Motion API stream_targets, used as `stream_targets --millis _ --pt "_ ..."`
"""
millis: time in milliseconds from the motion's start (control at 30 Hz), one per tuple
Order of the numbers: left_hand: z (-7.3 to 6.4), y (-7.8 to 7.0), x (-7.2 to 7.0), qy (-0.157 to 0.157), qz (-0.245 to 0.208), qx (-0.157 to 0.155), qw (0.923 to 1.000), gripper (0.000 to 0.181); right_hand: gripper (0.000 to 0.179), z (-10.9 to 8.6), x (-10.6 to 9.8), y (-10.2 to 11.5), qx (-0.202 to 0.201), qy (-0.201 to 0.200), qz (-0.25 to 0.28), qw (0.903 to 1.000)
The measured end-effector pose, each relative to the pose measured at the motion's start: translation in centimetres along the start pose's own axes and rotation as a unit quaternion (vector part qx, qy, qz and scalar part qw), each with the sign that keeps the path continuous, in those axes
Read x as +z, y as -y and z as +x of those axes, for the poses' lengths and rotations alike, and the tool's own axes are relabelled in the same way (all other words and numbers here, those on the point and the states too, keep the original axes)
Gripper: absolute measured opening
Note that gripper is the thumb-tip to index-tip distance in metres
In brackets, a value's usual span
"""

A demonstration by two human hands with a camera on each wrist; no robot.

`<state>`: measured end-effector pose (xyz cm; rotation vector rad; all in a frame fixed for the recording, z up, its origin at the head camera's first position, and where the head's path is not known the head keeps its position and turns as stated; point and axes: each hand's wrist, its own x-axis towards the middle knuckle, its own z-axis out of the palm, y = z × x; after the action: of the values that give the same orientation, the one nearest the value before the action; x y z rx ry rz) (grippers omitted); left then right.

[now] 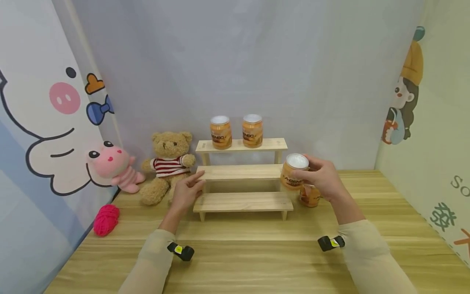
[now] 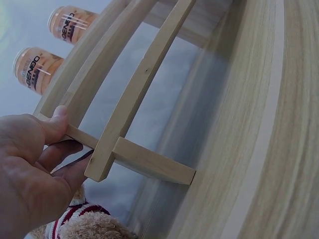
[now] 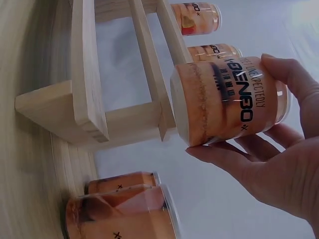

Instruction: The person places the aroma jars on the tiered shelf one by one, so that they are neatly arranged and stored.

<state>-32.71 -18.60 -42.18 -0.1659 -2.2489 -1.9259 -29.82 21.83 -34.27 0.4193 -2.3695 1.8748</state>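
Orange can (image 3: 224, 99) by R end of wooden stand (image 1: 238, 172), mid-tier ht; our R hand (image 1: 323, 181) curled round it, L hand (image 1: 187, 192) pinching stand's L side. We'd keep can lvl, clearing tier edge.

You have one wooden rack (image 1: 242, 202) with three tiers (image 1: 242, 172). You count five cans (image 1: 221, 134): two on the rack's top tier, one in your right hand (image 1: 324, 177) beside its right end, two on the table (image 1: 249, 265) to its right. Left of the rack you see one teddy bear (image 1: 169, 166), one pink plush toy (image 1: 111, 163) and one ball of yarn (image 1: 106, 220). You have two black devices (image 1: 181, 251) in front of it.
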Motion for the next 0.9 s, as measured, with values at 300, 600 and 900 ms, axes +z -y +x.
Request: stream_targets --millis 300,600,900 --pt "0.4 0.3 0.1 -0.004 0.002 0.000 1.0000 0.041 0.065 1.9 2.6 1.0 -0.004 0.015 -0.006 0.9999" --pt "0.3 0.4 0.0 -0.007 0.001 0.000 1.0000 0.042 0.063 4.5 6.7 1.8 -0.011 0.065 0.022 0.9976" --pt "0.1 0.2 0.0 -0.002 -0.001 0.005 1.0000 0.043 0.066 6.1 10.9 2.8 0.000 0.073 0.025 0.9970"
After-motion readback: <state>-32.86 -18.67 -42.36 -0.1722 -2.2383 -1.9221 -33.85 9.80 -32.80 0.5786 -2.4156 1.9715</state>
